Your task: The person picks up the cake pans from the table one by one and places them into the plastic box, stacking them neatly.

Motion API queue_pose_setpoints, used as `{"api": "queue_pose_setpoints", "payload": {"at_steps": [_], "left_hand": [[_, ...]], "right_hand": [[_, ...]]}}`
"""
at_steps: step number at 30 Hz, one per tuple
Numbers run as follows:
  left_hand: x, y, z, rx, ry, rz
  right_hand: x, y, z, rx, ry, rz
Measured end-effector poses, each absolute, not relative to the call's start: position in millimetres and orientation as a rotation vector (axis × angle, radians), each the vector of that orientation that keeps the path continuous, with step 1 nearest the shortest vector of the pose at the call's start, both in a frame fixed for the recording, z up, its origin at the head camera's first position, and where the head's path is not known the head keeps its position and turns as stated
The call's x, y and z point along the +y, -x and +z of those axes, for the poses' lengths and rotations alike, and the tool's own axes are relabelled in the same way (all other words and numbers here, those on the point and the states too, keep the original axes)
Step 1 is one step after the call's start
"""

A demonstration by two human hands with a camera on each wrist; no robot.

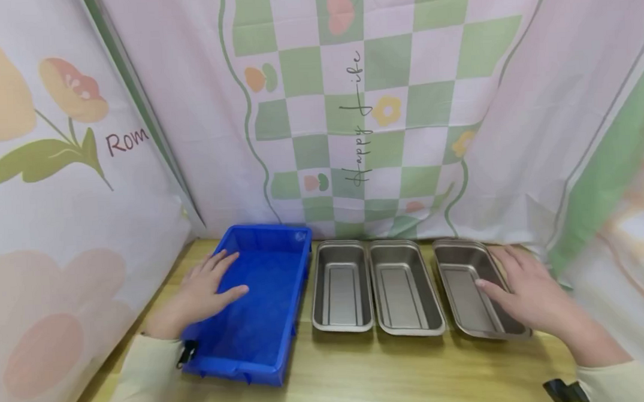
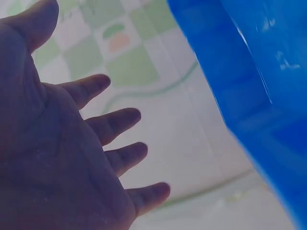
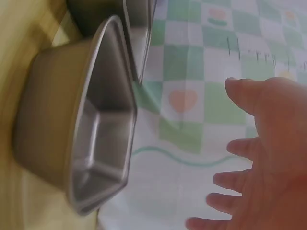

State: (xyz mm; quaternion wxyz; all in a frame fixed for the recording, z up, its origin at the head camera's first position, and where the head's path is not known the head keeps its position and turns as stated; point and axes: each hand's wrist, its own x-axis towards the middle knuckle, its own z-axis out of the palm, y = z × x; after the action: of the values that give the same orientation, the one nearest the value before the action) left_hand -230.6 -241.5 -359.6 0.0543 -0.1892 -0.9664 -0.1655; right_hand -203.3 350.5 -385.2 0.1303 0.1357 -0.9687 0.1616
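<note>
My left hand (image 1: 204, 290) hovers over the left side of a blue plastic tray (image 1: 294, 304), fingers spread and holding nothing. In the left wrist view the fingers of that hand (image 2: 62, 139) stand apart from the tray's wall (image 2: 211, 62). On the right, my right hand (image 1: 531, 294) is above the right rim of a metal loaf pan (image 1: 474, 296), its thumb over the pan's inside. The right wrist view shows the right hand (image 3: 268, 163) with fingers extended and a gap between it and the pan (image 3: 53, 120). The tray and pan show nothing inside.
Two more metal loaf pans, a left one (image 1: 342, 290) and a middle one (image 1: 404, 287), stand side by side between the tray and the right pan. All rest on a wooden table (image 1: 362, 373). Printed curtains (image 1: 345, 116) hang behind and at both sides.
</note>
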Motion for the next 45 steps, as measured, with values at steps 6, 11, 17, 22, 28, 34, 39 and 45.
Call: {"api": "queue_pose_setpoints", "payload": {"at_steps": [6,11,17,22,28,34,39,45], "left_hand": [[-290.2,216.1,-361.9,-2.932,0.540,-0.682],[-322.6,205.7,-375.5,-2.978,0.425,-0.859],[-353.0,193.0,-406.4,-2.956,0.323,-1.035],[-369.9,180.4,-429.5,-2.896,0.273,-1.306],[-381.4,167.3,-451.0,-2.695,0.328,-1.824],[-389.7,165.2,-466.8,-2.279,0.692,-2.379],[-392.4,169.3,-473.4,-2.068,0.878,-2.561],[-393.2,170.8,-479.5,-2.005,0.875,-2.627]], "right_hand": [[374.4,204.6,-396.6,-2.898,-0.346,0.672],[394.2,202.9,-411.3,-2.957,-0.277,0.865],[410.4,203.4,-435.6,-2.946,-0.188,1.078],[417.7,202.6,-456.5,-2.841,-0.165,1.190],[425.0,202.5,-472.5,-2.686,-0.202,1.443],[427.2,203.5,-476.2,-2.630,-0.207,1.553],[427.0,204.9,-476.4,-2.623,-0.170,1.568],[423.5,206.4,-474.2,-2.607,-0.154,1.578]]}}
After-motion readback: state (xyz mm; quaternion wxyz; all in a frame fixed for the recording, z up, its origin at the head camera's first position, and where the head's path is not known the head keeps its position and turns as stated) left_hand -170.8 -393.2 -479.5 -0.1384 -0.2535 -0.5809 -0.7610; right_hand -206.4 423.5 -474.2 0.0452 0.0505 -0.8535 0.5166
